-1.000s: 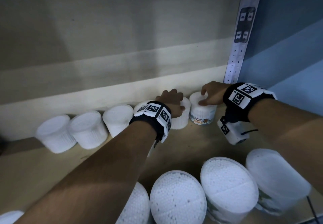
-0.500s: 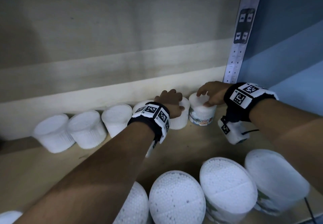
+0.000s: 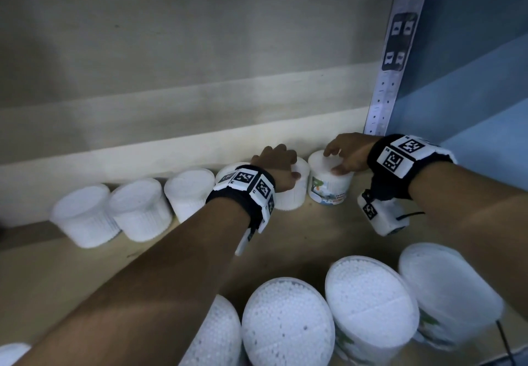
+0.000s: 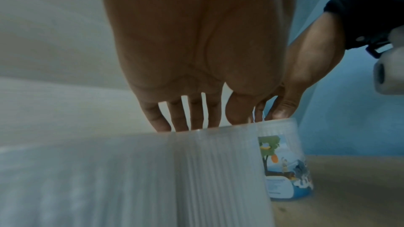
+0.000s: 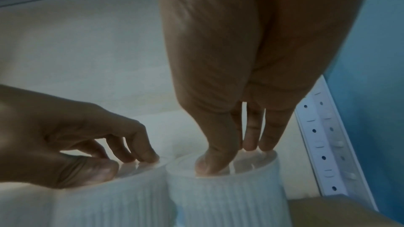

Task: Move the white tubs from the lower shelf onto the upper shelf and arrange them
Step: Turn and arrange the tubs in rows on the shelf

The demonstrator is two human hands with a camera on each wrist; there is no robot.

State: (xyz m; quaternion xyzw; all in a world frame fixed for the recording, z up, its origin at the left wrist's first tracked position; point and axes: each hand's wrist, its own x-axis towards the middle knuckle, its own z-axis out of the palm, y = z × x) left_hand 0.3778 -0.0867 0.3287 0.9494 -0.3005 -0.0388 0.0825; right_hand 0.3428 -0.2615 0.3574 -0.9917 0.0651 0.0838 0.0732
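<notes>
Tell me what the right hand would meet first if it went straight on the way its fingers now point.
Probably the back wall. The right hand grips the labelled tub, fingers pointing over its lid toward the wall close behind; depth is unclear.

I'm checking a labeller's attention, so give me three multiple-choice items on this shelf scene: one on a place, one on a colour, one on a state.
1. Where does the labelled tub under the right hand stand?
A. Right end of the back row, near the perforated upright
B. Left end of the back row
C. In the front row

2. What colour is the wall right of that upright?
A. Red
B. Blue
C. Yellow

3. How is the labelled tub placed?
A. Lying on its side
B. Lifted clear of the shelf board
C. Upright on the board

Answers: 1 A, no tub stands between it and the upright; 2 B, the surface is plainly blue; 3 C, the left wrist view shows its base on the board.
</notes>
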